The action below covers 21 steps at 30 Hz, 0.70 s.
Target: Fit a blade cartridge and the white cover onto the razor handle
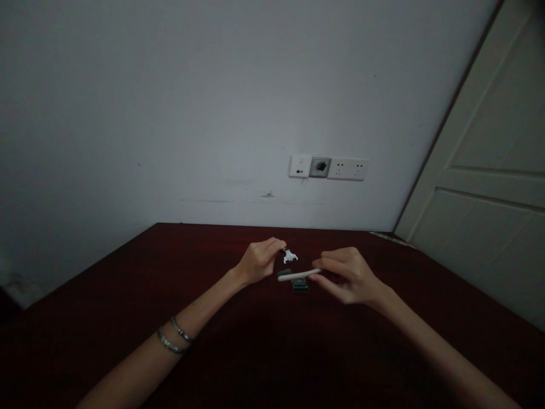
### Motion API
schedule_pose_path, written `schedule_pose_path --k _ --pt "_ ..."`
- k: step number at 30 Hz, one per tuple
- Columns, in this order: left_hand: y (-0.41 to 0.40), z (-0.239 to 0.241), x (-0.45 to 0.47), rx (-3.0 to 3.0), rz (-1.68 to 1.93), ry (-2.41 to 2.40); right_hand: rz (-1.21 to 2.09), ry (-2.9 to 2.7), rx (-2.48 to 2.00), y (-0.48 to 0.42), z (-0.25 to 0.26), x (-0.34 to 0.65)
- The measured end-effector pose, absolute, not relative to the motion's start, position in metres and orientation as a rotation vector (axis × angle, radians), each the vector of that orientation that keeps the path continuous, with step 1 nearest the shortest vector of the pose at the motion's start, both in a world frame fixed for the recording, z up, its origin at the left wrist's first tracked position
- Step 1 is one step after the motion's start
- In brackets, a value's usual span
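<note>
The fingers [276, 245] of the person's left hand [257, 263] were pinched close together, and their tips had hold of a small white forked piece [290, 256], its prongs hanging downward. The right hand [351, 278] had its thumb and fingertips drawn together on the handle end of a pale toothbrush [301, 275]. The brush lay almost level and reached across toward the left hand, its dark bristles [283, 272] facing up just below the white piece (in that dim light, I couldn't tell whether the two touched). Beneath the brush, on the tabletop [238, 341], was a small dark-green object [300, 286], partly hidden by the handle and too small for me to name.

Farther up the left forearm sat two silvery bracelets [170, 342], one just beside the other. The table was dark reddish brown and glossy, its far edge against a pale wall [204, 113] with scuff marks low down. Above that edge a row of wall sockets [348, 168] was mounted, one with a grey frame, and off to the right stood a panelled whitish door [489, 227].
</note>
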<state>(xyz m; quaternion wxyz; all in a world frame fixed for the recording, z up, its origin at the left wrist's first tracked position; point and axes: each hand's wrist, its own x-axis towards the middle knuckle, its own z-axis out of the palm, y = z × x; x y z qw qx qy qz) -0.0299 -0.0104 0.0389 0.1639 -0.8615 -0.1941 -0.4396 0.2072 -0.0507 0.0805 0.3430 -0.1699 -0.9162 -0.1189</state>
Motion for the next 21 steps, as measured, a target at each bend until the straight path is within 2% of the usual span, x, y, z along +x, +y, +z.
schedule_pose_path --k 9,21 --pt "-0.02 0.049 -0.024 -2.478 -1.258 -0.534 -0.691 -2.356 -0.424 -0.06 0.095 0.204" --pt "-0.024 0.052 -0.023 -2.548 -1.307 -0.517 -0.745 -2.28 -0.447 -0.054 0.094 0.213"
